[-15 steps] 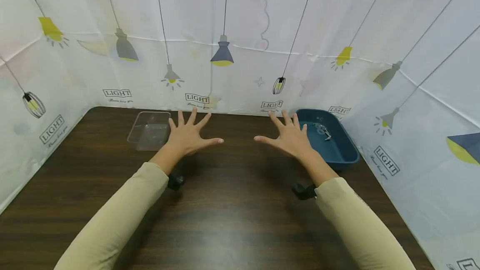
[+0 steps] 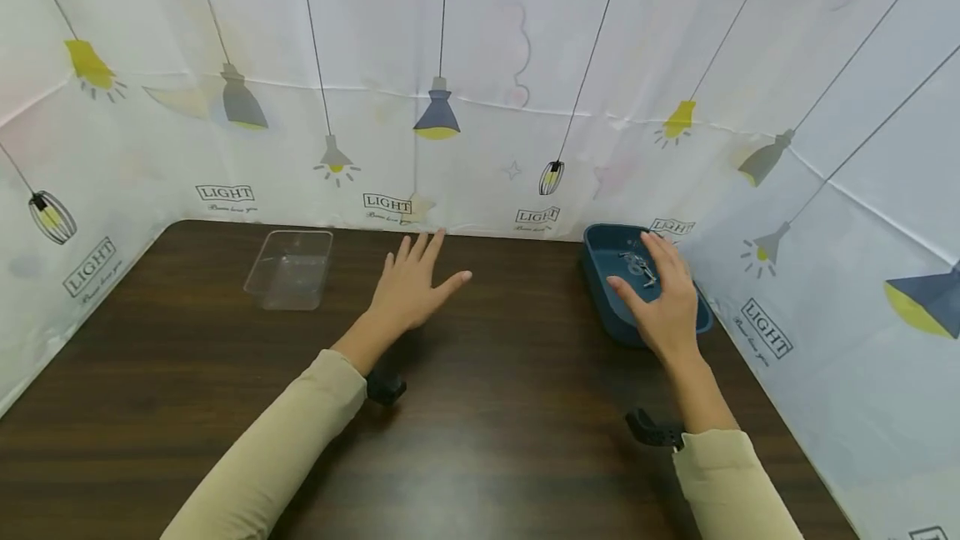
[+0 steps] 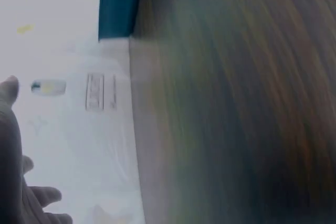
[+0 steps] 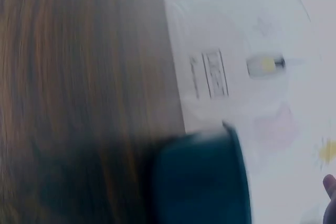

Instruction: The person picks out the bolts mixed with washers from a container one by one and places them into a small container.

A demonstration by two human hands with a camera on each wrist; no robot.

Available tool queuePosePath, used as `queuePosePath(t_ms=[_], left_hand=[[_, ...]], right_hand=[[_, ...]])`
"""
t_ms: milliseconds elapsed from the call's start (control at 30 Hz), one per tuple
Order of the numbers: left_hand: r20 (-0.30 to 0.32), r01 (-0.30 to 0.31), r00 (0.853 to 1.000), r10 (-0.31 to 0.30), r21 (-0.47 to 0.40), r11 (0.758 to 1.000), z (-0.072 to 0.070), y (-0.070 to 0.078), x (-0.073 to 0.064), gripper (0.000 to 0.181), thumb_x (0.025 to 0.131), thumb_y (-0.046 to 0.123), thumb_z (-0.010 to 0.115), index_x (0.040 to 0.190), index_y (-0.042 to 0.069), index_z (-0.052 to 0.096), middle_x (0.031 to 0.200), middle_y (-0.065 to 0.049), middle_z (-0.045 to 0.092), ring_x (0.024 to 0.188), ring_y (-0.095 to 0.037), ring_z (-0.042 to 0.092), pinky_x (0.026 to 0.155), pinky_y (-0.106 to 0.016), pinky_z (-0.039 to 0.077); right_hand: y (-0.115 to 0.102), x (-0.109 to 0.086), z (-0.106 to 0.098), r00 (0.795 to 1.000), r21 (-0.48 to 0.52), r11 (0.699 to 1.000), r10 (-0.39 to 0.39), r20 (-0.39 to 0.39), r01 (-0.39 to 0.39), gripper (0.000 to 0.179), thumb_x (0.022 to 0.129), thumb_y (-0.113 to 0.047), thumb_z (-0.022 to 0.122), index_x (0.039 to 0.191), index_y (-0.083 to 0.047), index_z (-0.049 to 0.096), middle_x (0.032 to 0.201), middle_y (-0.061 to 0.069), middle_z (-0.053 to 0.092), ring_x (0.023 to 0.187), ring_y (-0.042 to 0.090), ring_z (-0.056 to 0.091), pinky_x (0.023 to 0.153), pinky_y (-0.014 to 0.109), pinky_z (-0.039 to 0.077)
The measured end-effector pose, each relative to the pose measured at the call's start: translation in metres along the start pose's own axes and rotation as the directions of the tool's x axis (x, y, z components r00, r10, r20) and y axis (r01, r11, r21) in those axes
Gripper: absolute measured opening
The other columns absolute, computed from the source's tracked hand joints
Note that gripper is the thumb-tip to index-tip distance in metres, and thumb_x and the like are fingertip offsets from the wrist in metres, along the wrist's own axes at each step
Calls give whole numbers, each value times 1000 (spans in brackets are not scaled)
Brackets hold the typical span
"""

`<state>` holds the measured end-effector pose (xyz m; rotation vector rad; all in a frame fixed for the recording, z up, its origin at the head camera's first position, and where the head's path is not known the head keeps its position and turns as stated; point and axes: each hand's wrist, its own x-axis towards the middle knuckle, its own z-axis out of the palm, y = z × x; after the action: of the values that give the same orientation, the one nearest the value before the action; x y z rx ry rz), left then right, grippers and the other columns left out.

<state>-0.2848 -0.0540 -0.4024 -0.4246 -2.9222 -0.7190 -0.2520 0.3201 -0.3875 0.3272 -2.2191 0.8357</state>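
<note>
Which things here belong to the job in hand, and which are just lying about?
Probably the job:
dark blue rectangular plastic tub, nearest the right hand
small silvery pieces inside it

Apparently not in use:
clear rectangular plastic container, untouched, role unsure
white lamp-printed sheet, background

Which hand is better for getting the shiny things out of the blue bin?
Probably the right hand: it's by the blue bin, near the shiny things. The left hand is farther away.

My right hand [image 4: 333, 199] at four o'clock, edge-cropped. Blurred blue tub [image 4: 202, 182] toward five. Wood tabletop [image 4: 79, 66] at nine, lamp-printed sheet [image 4: 310, 103] at three.
</note>
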Motion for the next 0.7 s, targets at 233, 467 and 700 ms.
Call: queuePosePath(t_ms=[233, 467, 700], left_hand=[[-9, -15, 1000, 14, -121, 993, 26, 25, 2, 88, 96, 72, 43, 164, 30, 5, 170, -11, 19, 157, -38, 15, 125, -60, 18], [-18, -26, 1000, 22, -299, 954, 44, 49, 7, 85, 96, 68, 49, 163, 35, 6, 171, -5, 18, 158, -32, 16, 124, -58, 21], [-17, -22, 1000, 17, -408, 913, 59, 65, 12, 82, 96, 68, 48, 161, 43, 4, 171, 1, 17, 159, -26, 16, 122, -59, 26]], right_hand=[[39, -23, -17, 981, 38, 989, 144, -132, -141, 72, 84, -27, 81, 150, -25, 51, 153, 12, 52, 143, 36, 45, 118, 58, 33], [69, -34, -23, 951, 65, 966, 257, -173, -249, 66, 91, -26, 74, 151, -27, 47, 156, 9, 47, 148, 29, 39, 124, 51, 27], [84, -42, -17, 897, 105, 915, 403, -178, -390, 60, 98, -31, 65, 154, -21, 44, 158, 8, 45, 150, 24, 35, 126, 47, 24]])
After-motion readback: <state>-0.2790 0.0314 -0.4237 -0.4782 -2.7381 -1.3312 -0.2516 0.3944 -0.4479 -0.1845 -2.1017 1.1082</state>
